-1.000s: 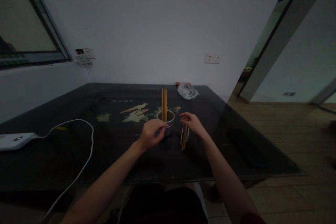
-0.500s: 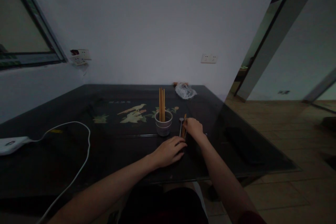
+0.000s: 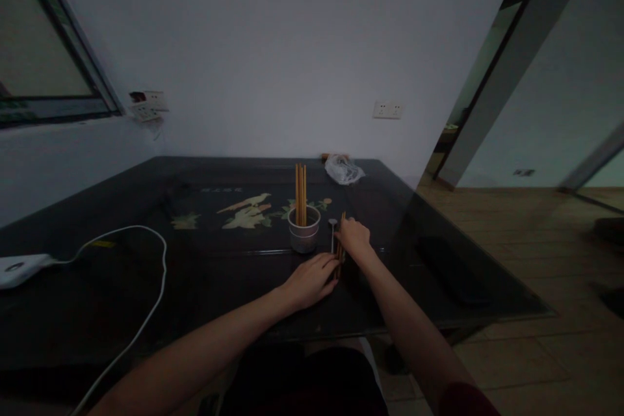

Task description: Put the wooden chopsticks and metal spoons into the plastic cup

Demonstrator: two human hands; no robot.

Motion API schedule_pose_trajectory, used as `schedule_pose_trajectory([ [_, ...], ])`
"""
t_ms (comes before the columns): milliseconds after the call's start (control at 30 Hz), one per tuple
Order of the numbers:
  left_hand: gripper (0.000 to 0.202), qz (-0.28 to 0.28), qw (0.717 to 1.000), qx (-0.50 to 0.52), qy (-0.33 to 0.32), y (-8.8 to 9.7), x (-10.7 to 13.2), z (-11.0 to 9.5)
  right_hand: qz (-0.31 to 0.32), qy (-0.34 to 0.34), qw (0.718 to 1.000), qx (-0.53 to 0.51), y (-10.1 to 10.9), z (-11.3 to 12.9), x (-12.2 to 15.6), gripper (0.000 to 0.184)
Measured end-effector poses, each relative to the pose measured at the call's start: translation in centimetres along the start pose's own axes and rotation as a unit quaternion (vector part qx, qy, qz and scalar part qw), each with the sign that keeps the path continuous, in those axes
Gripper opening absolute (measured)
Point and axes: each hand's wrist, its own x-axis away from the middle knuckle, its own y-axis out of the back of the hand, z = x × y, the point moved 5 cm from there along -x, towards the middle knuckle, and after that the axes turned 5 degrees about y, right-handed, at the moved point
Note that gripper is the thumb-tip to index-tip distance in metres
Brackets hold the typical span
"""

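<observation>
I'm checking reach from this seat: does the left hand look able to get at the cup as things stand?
Probably yes: the cup stands just beyond the left hand, with nothing visible between them. That hand, at the loose chopsticks, would likely have to leave them first.

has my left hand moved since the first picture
Yes. Judged against the bird picture, the left hand has moved right and nearer the body, from the cup to the loose chopsticks.
</observation>
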Motion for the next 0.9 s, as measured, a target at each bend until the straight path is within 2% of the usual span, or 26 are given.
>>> schedule_pose_trajectory([
  [233, 0.037, 0.004, 1.0, -0.004, -0.007, 0.1, 0.1, -0.1, -0.009, -0.018, 1.0, 0.002, -0.1, 0.0, -0.3, 0.039],
  [367, 0.036, -0.001, 1.0, 0.003, -0.013, 0.3, 0.2, -0.1, -0.02, -0.005, 1.0, 0.007, -0.2, 0.1, -0.2, 0.037],
  [767, 0.031, -0.005, 1.0, -0.003, -0.01, 0.7, 0.3, -0.1, 0.034, 0.02, 0.999, -0.006, -1.1, 0.9, -0.8, 0.039],
  [900, 0.031, -0.005, 1.0, 0.007, -0.013, 1.0, 0.3, -0.2, 0.017, 0.016, 1.0, -0.01, -1.2, 1.5, -0.8, 0.034],
])
